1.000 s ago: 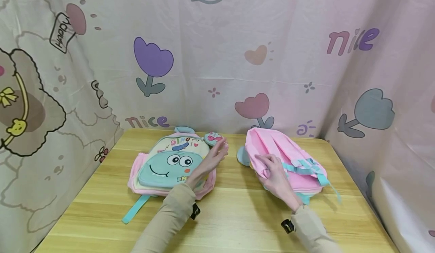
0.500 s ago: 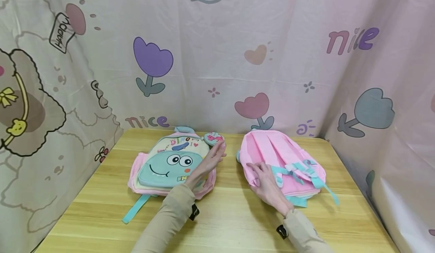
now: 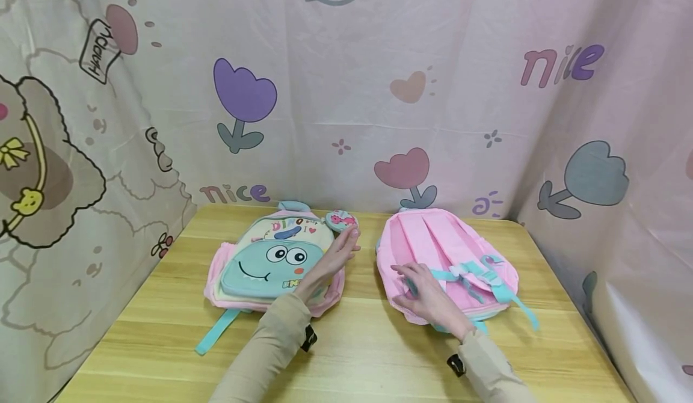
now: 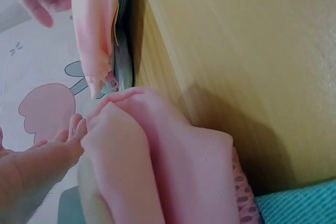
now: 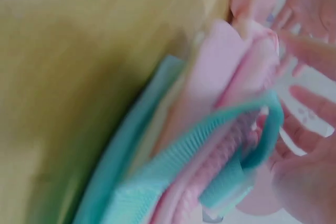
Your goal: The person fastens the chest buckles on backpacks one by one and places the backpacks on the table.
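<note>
On the left of the head view a dinosaur backpack [image 3: 271, 264] lies face up, pink with a mint pocket and big eyes. My left hand [image 3: 330, 264] lies along its right side, fingers straight, near the round badge [image 3: 341, 220]. On the right, a second pink backpack [image 3: 403, 234] lies with its back and shoulder straps upward. Over its lower left part is my right hand [image 3: 428, 295], thumb and fingers spread apart and pinching no cloth. In the right wrist view a mint strap [image 5: 184, 135] runs along the bag beside this hand.
Both bags lie on a wooden table [image 3: 357, 355]. A printed curtain [image 3: 335, 90] hangs close behind and on both sides. A mint strap end [image 3: 216, 334] trails from the left bag; another [image 3: 526, 310] hangs off the right bag.
The right backpack, tilted up by my right hand a second ago, has come down flat and a little left. My right hand has released its edge. The left hand has hardly moved.
</note>
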A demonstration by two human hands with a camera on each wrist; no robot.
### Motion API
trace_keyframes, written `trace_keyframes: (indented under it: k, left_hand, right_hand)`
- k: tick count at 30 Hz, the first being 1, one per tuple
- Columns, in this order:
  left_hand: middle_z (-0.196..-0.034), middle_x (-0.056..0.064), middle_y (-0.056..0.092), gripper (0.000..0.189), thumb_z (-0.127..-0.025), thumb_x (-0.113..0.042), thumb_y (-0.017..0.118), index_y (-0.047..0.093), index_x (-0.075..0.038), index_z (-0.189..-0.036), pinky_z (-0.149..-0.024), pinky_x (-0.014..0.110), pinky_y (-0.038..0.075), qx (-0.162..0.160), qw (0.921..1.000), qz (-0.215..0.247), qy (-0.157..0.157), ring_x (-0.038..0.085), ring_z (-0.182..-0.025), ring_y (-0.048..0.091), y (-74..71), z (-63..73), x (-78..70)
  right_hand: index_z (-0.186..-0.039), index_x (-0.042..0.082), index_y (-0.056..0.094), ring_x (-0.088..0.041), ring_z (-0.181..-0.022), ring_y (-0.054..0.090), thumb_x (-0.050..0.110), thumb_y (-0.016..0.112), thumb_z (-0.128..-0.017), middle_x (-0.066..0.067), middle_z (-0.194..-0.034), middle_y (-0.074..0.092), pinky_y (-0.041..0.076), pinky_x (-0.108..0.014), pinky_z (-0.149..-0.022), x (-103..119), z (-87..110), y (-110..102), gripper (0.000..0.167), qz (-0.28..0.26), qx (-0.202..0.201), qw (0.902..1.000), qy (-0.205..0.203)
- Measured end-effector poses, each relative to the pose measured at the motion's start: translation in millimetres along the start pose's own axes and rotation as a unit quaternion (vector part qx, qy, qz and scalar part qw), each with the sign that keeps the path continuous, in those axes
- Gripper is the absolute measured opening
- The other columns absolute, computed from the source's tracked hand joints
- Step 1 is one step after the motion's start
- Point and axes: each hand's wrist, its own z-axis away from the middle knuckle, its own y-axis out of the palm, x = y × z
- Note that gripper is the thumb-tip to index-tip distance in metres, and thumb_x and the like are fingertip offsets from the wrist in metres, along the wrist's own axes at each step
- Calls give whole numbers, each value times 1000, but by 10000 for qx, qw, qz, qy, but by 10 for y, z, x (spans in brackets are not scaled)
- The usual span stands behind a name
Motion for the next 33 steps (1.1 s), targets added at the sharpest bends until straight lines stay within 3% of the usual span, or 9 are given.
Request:
trace_keyframes:
  k: [8, 14, 19, 21, 25, 27, 29, 31, 33]
  left_hand:
    - [-164, 16, 31, 65, -108, -49, 33, 21, -14, -161, -123, 54, 27, 82, 9989, -402, -205, 37, -147, 38, 102, 50, -15]
    - [-156, 22, 40, 55, -109, -30, 41, 30, -2, -156, -121, 53, 31, 280, 9958, -823, 281, 41, -145, 38, 277, 17, -46]
    - [-148, 24, 48, 54, -106, -23, 48, 34, 1, -152, -118, 56, 35, 531, 9889, -1233, 632, 40, -140, 44, 457, 14, -61]
    - [-148, 23, 49, 54, -105, -24, 51, 35, 0, -152, -116, 56, 38, 589, 9858, -1405, 708, 39, -139, 46, 528, 20, -52]
    - [-152, 16, 47, 56, -103, -31, 56, 39, -7, -151, -116, 52, 40, 725, 9787, -1795, 686, 34, -141, 46, 662, 50, -64]
    - [-153, 13, 47, 57, -100, -34, 60, 42, -8, -149, -116, 51, 39, 813, 9736, -2007, 720, 32, -141, 45, 727, 60, -72]
    - [-152, 11, 48, 59, -97, -36, 64, 45, -8, -147, -116, 49, 40, 908, 9662, -2266, 824, 30, -140, 46, 790, 66, -71]
    - [-150, 11, 49, 63, -94, -37, 70, 47, -8, -145, -115, 45, 41, 1033, 9586, -2483, 940, 28, -138, 47, 845, 64, -59]
    - [-149, 10, 50, 67, -89, -39, 75, 49, -9, -143, -116, 41, 41, 1113, 9496, -2739, 1045, 26, -137, 48, 886, 60, -36]
  right_hand:
    - [-123, 3, 68, -35, -117, 59, 9, 77, -86, -11, -121, 68, 48, -56, -100, -203, -1, -337, 39, -195, -256, 9995, -58]
    - [-124, 1, 66, -41, -123, 57, 4, 73, -88, -17, -125, 68, 44, -60, -103, -443, 40, -665, 37, -405, -140, 9986, 298]
    - [-123, -1, 67, -41, -122, 58, 5, 72, -89, -18, -125, 69, 45, -42, -104, -682, 104, -853, 34, -332, -141, 9984, 445]
    - [-121, 1, 68, -32, -119, 60, 5, 73, -89, -16, -123, 70, 45, -30, -102, -766, 138, -900, 33, -382, -133, 9982, 443]
    - [-116, 1, 69, -13, -113, 61, 1, 77, -83, -18, -117, 71, 38, -12, -100, -936, 195, -925, 34, -512, -183, 9985, 89]
    - [-113, 1, 70, -16, -113, 61, 0, 78, -81, -20, -117, 70, 35, -9, -101, -1005, 212, -917, 34, -464, -188, 9987, -57]
    - [-110, 0, 71, -27, -114, 61, -1, 79, -79, -24, -119, 68, 37, -15, -103, -1051, 217, -903, 32, -368, -188, 9989, -202]
    - [-108, 2, 72, -42, -117, 56, 1, 79, -79, -26, -121, 67, 39, -34, -108, -1065, 219, -897, 30, -210, -155, 9996, -136]
    - [-107, 4, 73, -50, -120, 49, 4, 79, -80, -27, -125, 65, 32, -57, -108, -1058, 218, -896, 27, -161, -66, 9998, 58]
